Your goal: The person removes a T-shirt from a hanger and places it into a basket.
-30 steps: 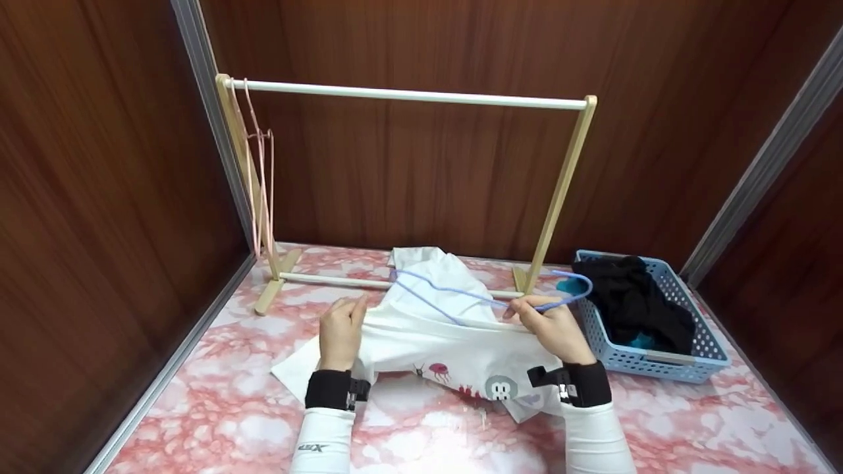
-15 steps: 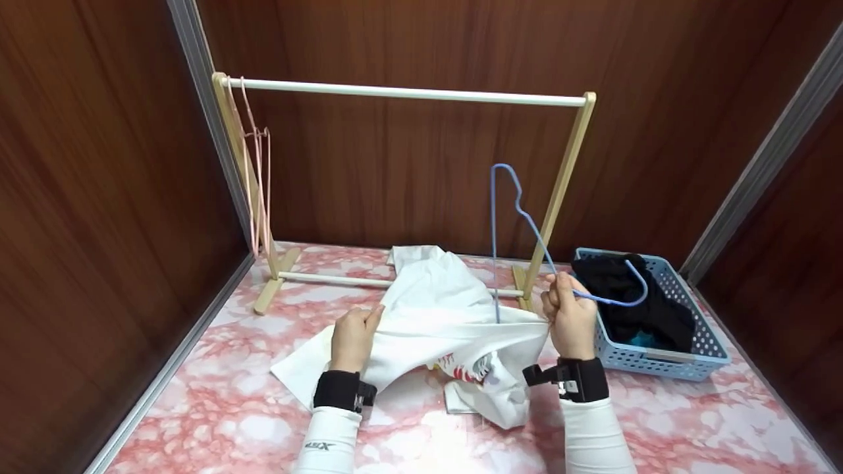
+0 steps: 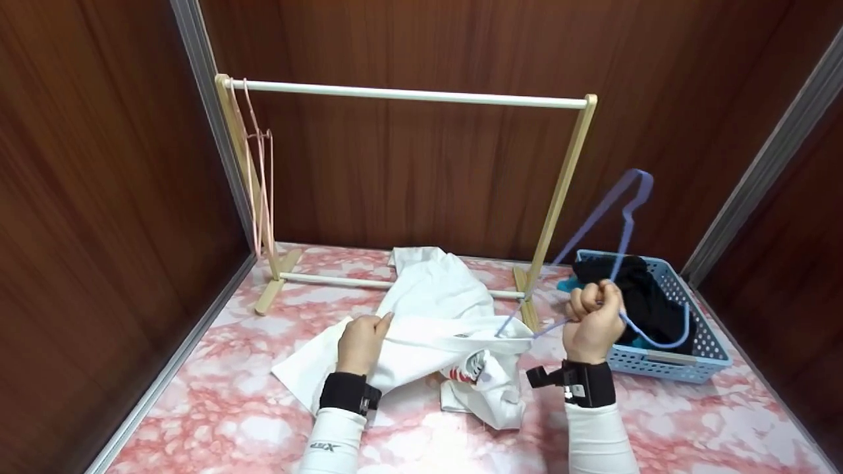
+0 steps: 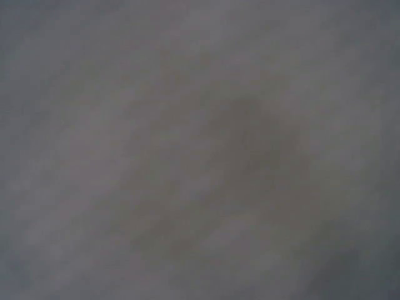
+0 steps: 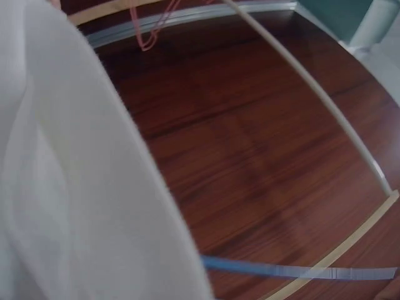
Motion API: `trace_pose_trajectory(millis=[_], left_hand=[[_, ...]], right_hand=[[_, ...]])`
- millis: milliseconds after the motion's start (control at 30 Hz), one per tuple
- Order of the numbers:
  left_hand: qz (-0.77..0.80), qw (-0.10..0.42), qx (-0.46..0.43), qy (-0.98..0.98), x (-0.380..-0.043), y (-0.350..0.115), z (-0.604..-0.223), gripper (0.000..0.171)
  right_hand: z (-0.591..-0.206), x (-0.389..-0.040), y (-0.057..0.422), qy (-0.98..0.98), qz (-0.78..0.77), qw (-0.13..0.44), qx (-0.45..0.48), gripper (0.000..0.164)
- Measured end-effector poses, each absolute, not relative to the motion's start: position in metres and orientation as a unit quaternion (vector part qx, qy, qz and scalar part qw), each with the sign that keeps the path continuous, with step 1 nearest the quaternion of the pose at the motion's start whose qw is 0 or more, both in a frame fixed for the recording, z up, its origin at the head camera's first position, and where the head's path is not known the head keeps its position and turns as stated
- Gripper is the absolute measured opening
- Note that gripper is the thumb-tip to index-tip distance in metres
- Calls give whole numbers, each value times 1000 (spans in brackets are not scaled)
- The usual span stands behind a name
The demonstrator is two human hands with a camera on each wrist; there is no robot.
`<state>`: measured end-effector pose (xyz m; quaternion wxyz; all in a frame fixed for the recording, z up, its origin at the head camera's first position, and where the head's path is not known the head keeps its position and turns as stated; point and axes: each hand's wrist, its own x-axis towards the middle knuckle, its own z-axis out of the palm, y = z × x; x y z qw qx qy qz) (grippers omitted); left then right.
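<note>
A white shirt (image 3: 435,283) with coloured prints lies bunched on the table. My left hand (image 3: 361,342) grips its edge, thumb on top. My right hand (image 3: 593,322) curls round a blue clothes hanger (image 3: 622,247) just below its hook. One end of the hanger points up and away; the other reaches into the shirt's opening. The hook juts right, overlapping the basket in the head view. In the right wrist view, shirt cloth (image 5: 94,156) fills the left side and a blue hanger bar (image 5: 250,267) crosses below. The left wrist view is only a grey blur.
Behind the shirt stands a clothes rack with a white rail (image 3: 408,94). Pink hangers (image 3: 263,191) hang at its left end. A blue basket (image 3: 672,368) holding dark clothes (image 3: 632,289) is at the right, close to my right hand. Wooden walls enclose the table.
The hanger has swung up from lying low over the shirt and tilted right. My right hand moved right, away from the shirt's edge. My left hand shifted slightly right with the cloth.
</note>
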<state>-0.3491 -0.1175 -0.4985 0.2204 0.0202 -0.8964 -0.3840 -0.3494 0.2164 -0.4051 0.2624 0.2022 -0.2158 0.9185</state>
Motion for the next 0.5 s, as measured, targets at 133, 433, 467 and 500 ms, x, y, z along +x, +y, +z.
trace_pose_trajectory(millis=[133,433,467,500], left_hand=[[-376,218,27,-900,-348,-116,-499,55],[-368,235,22,-899,-346,-113,-495,38],[-369,252,17,-895,-345,-111,-493,34],[-372,270,9,-888,-343,-109,-490,29]], right_hand=[[-397,-341,215,-215,897,303,239,39],[-386,-319,194,-171,868,387,262,27],[-387,-317,188,-167,870,380,267,25],[-387,-315,183,-167,871,372,273,25]])
